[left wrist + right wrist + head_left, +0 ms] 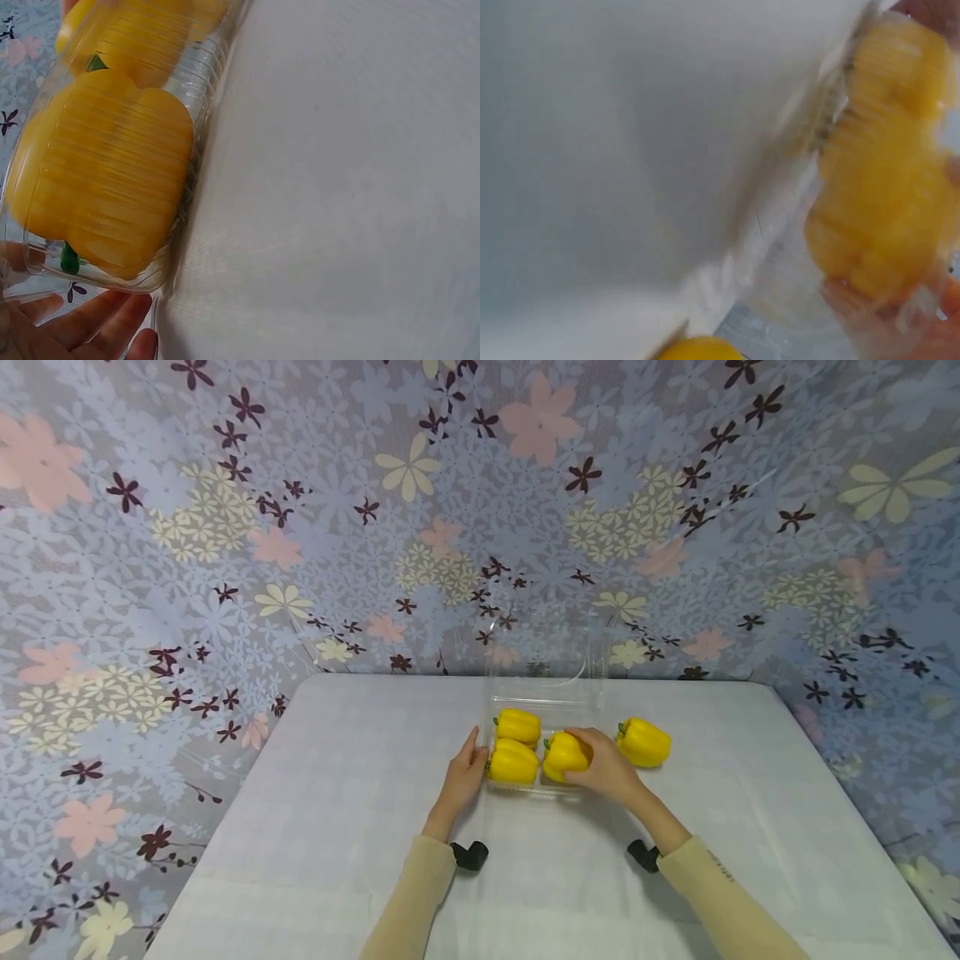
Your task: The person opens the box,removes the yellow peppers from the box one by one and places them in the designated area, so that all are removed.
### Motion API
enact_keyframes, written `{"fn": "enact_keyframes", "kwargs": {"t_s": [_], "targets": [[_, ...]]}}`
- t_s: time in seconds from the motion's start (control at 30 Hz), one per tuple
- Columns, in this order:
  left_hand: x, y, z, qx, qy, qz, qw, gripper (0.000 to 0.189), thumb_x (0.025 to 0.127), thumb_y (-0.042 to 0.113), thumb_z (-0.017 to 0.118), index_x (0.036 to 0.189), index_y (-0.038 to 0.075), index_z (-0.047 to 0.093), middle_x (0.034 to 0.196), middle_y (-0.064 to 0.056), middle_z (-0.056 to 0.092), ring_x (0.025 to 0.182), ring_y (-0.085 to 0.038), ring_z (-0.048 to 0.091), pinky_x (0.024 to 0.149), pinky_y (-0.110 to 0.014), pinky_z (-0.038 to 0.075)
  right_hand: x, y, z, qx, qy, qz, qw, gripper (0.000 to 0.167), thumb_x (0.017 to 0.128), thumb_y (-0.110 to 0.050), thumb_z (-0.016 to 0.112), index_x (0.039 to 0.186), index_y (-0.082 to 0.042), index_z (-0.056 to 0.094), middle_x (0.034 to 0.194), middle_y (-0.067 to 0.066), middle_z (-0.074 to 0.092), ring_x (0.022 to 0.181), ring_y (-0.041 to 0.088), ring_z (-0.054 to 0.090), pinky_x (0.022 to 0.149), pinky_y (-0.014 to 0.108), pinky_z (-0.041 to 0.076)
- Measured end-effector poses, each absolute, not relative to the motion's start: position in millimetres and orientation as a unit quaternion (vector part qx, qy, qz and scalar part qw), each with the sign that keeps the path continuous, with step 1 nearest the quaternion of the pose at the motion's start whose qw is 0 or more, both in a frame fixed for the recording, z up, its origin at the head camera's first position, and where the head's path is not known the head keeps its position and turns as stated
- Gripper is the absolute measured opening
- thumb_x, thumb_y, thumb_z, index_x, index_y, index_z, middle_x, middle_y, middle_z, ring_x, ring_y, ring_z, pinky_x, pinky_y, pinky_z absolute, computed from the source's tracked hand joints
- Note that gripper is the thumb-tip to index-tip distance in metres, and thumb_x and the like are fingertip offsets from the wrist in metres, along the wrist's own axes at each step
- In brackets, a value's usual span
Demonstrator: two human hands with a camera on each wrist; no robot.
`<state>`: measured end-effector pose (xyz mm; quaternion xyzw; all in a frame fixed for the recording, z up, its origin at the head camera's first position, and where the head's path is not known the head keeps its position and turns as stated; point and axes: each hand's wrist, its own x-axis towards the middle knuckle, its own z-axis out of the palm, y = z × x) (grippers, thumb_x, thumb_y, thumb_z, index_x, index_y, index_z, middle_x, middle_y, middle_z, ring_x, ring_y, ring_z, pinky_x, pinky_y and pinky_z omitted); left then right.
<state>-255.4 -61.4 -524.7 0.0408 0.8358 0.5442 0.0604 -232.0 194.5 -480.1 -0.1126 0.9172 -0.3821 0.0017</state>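
A glossy, bright yellow pepper (561, 757), plump and lobed, its short green stem directed left, lies on its side in the right half of a clear plastic box (555, 792). The right hand (609, 768) grips it, fingers at the far side and thumb at the near. The left hand (461, 777), fingers extended, is at the box's left wall. Two similar peppers (513, 762) lie one behind the other in the left half; a fourth pepper (643, 742) rests on the white table (337, 810), right of the box. The transparent lid (547, 660) stands raised behind.
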Motion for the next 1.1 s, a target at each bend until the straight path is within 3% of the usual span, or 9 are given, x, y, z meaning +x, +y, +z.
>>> {"fn": "enact_keyframes", "kwargs": {"t_s": [0.5,1.1], "targets": [[-256.1,-61.7,-524.6,0.038,0.833,0.548,0.061,0.055,0.101,0.025,0.044,0.151,0.012,0.026,0.131,-0.020,0.058,0.122,-0.032,0.054,0.106,-0.050,0.040,-228.7,222.2,-448.1,-0.092,0.926,-0.363,-0.042,0.070,0.073,-0.019,0.079,0.135,-0.004,0.050,0.127,0.021,0.057,0.112,0.037,0.055,0.095,0.056,0.045],[-254.4,-61.7,-522.5,0.038,0.831,0.551,0.069,0.056,0.101,0.026,0.043,0.152,0.013,0.025,0.134,-0.020,0.056,0.125,-0.033,0.052,0.108,-0.050,0.038,-219.3,305.5,-433.7,-0.013,0.939,-0.337,-0.074,0.072,0.080,-0.021,0.074,0.139,0.002,0.041,0.134,0.031,0.046,0.113,0.046,0.048,0.091,0.063,0.042]]}}
